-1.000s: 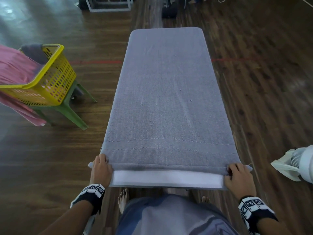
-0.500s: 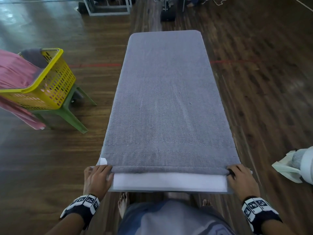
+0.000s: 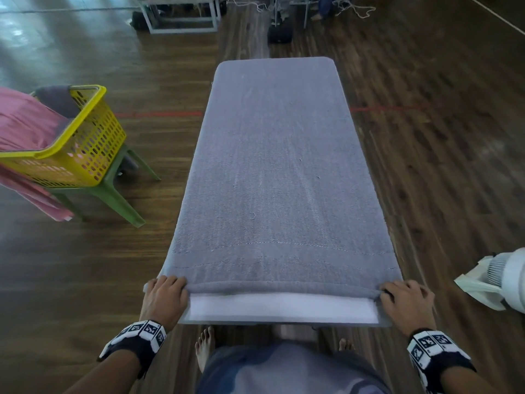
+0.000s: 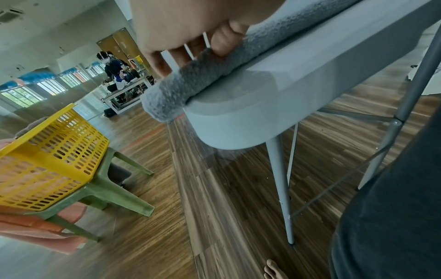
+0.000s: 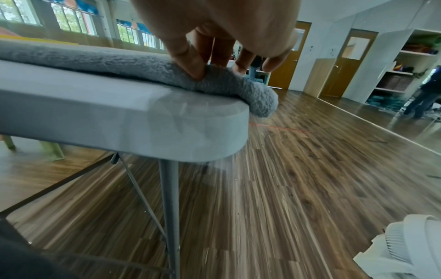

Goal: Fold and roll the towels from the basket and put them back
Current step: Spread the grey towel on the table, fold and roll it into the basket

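A long grey towel [image 3: 278, 172] lies flat along the white table [image 3: 281, 308], covering almost all of it. Its near edge is turned over into a thin roll [image 4: 190, 88] that overhangs both table corners. My left hand [image 3: 164, 294] grips the roll's left end, fingers [image 4: 222, 43] curled on top of it. At the other end, my right hand [image 3: 406, 300] holds the roll [image 5: 238, 85], with its thumb [image 5: 188, 62] dug into the cloth. The yellow basket [image 3: 85, 149] stands to the left with a pink towel [image 3: 25, 129] hanging over its side.
The basket sits on a green plastic stool [image 3: 113, 191] on the wooden floor. A white fan [image 3: 505, 280] stands on the floor at the right. My bare feet are under the table's near end. Metal frames and people are far back.
The left hand drew back a little, then returned onto the towel's near left corner. The right hand stayed at its corner. The near edge is rolled over slightly more.
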The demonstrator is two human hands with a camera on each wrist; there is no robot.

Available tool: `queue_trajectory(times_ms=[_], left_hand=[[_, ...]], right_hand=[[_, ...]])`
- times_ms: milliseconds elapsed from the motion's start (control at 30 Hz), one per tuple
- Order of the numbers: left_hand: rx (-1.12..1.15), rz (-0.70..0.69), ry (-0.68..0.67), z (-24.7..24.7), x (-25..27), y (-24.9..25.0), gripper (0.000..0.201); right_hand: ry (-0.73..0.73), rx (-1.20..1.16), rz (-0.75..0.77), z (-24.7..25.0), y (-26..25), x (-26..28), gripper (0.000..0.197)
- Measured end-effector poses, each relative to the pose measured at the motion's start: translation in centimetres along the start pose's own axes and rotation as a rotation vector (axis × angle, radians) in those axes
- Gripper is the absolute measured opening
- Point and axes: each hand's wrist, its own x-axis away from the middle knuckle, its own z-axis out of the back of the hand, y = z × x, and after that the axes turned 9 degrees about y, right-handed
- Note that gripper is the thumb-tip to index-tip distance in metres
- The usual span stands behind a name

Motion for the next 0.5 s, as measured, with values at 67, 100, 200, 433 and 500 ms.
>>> queue_trajectory(times_ms=[67,100,200,433,500], left_hand=[[-0.026,-0.003,-0.022,0.2,0.2,0.0,0.034],[-0.031,0.003,-0.017,0.2,0.2,-0.1,0.030],[-0.002,0.072,0.018,0.7,0.0,-0.2,0.015],[0.299,0.030,0.031,0.0,0.5,0.7,0.031],[0.297,-0.004,0.032,-0.3,0.8,0.4,0.031]], right_hand=[[0.001,0.036,0.042,0.1,-0.1,0.4,0.024],[-0.001,0.048,0.041,0.3,-0.2,0.3,0.023],[0.002,0.024,-0.054,1.1,-0.6,-0.1,0.013],[-0.136,-0.151,0.118,0.6,-0.5,0.0,0.028],[-0.136,-0.168,0.085,0.2,-0.3,0.3,0.035]])
